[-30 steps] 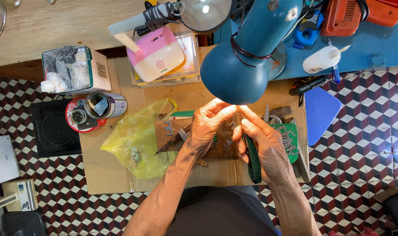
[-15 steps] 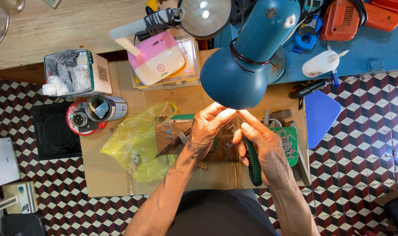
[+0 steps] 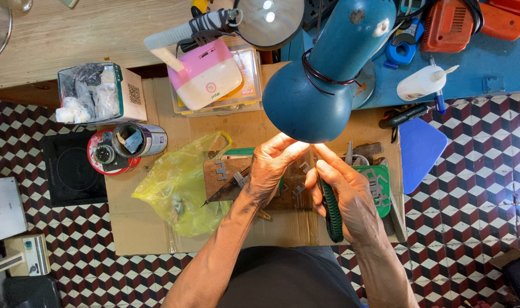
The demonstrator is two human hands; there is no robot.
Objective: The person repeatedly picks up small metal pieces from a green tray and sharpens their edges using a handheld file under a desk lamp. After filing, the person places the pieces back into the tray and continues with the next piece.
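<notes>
My left hand (image 3: 271,168) and my right hand (image 3: 345,194) meet under the shade of a blue desk lamp (image 3: 323,80), their fingertips close together in its light. My right hand grips a tool with a dark green handle (image 3: 331,212) that points down toward me. My left hand pinches something small at the fingertips; the glare hides what it is. Below the hands lies a brown board (image 3: 226,177) with small metal pieces on it.
A yellow plastic bag (image 3: 180,188) lies left of the board on a cardboard sheet (image 3: 140,228). A tin of parts (image 3: 137,140), a small box (image 3: 100,94), a pink and white device (image 3: 206,74), a magnifier (image 3: 268,20) and a white bottle (image 3: 422,82) stand around. Checkered floor surrounds.
Both hands stay together under the lamp; the fingers shifted slightly. Nothing else moved.
</notes>
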